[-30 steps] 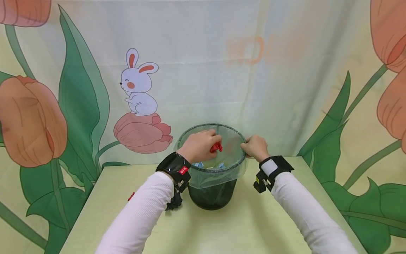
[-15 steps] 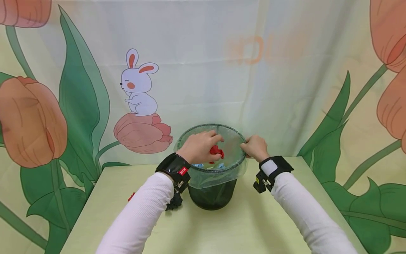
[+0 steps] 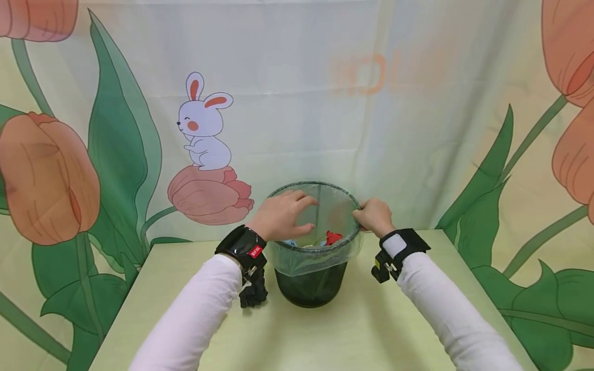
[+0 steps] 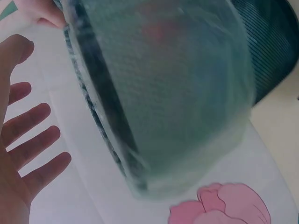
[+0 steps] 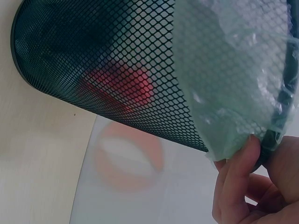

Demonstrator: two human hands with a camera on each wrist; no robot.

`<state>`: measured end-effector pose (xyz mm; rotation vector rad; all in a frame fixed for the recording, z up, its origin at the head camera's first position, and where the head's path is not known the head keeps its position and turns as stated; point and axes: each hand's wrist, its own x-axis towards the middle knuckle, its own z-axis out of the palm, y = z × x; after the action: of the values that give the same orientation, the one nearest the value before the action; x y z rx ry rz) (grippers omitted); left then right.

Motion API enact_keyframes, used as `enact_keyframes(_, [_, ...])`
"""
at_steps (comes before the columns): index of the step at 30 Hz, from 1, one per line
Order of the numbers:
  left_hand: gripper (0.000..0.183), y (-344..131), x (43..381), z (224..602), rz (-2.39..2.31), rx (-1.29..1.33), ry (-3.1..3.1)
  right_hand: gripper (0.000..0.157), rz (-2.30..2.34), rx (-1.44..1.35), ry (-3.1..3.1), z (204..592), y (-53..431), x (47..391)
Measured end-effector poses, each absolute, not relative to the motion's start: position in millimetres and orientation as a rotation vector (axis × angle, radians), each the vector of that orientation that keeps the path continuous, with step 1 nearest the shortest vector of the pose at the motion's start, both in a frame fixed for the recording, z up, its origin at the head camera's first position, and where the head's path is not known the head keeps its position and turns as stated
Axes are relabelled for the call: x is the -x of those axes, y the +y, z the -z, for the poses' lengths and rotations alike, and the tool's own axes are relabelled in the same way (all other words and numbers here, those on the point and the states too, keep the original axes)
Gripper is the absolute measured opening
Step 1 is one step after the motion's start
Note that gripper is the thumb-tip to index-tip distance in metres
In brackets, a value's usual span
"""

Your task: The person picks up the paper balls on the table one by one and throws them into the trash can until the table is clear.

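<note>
A dark mesh wastebasket [image 3: 310, 288] stands upright on the table with a translucent pale green bin liner [image 3: 297, 263] folded over its rim. Inside, a red crumpled piece [image 3: 333, 237] lies with light blue ones, partly hidden by the rim; its red also shows through the mesh in the right wrist view. Over the basket's left side hovers my left hand [image 3: 283, 214], fingers spread and holding nothing. My right hand [image 3: 375, 215] pinches the rim and liner at the right side, as the right wrist view shows with the thumb and fingers [image 5: 236, 179] around the edge.
A black crumpled piece [image 3: 253, 294] lies on the table [image 3: 371, 330] left of the basket, beside my left wrist. A curtain with printed tulips and a rabbit [image 3: 204, 134] hangs right behind the table's back edge.
My left hand has let go of the red crumpled piece, which dropped into the basket, and has drawn back left. A small red piece on the table has gone behind the left sleeve. My right hand stays put.
</note>
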<state>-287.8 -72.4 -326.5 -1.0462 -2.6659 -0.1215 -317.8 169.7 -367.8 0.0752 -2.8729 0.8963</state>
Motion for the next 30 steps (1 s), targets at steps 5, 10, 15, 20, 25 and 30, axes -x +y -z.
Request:
enact_keyframes(5, [0.043,-92.9,287.9,329.3,0.16,1.021,-2.632,0.044,-0.898,-0.078,-2.87,368.0,170.6,317.5])
enact_keyframes(10, [0.042,-113.1,287.6,334.8,0.16,0.974,-2.611,0.043,-0.909,-0.08,-2.871,366.9,171.0,316.4])
enact_keyframes(15, [0.04,-131.7,287.1,339.8,0.15,0.942,-2.569,0.044,-0.904,-0.078,-2.872,366.2,169.0,316.6])
enact_keyframes(20, [0.036,-150.9,288.5,346.6,0.165,0.908,-2.51,0.044,-0.904,-0.065,-2.87,366.6,168.3,317.5])
enact_keyframes(25, [0.035,-168.5,289.8,355.2,0.192,0.884,-2.51,0.045,-0.888,-0.069,-2.871,367.3,168.8,318.5])
enact_keyframes(30, [0.035,-183.7,290.2,366.0,0.204,0.836,-2.539,0.045,-0.881,-0.064,-2.873,368.0,169.5,318.9])
